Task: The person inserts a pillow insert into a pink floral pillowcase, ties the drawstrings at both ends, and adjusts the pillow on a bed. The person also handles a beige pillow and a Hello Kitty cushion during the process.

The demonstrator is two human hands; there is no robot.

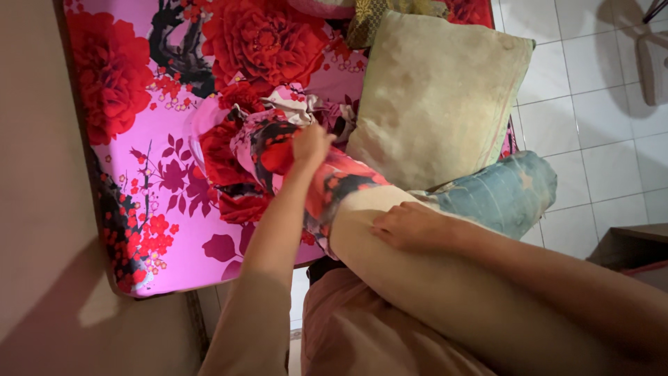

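**Pulling a floral cover along a bolster at the bed's edge**

I am looking down on a bed (pixel 167 230) spread with a pink sheet printed in large red flowers; it is filling most of the view, with pale floor tiles (pixel 598 125) running along the right. A faded beige pillow (pixel 438 97) is lying on the bed's right side, and a blue-green patterned cushion (pixel 508 195) is leaning just below it, touching its lower edge.

A long cream bolster (pixel 362 230) is stretching from my lap up toward the bed, its upper end sitting inside a bunched floral cover (pixel 292 153) in red, pink and black.

My left hand (pixel 309 143) is reaching forward and closing on the gathered fabric of the cover, fingers curled into it; I cannot tell exactly how tightly they are pinching. My right hand (pixel 410 226) is resting flat on the bare part of the bolster, fingers pressed together and pointing left, just below the cover's edge.
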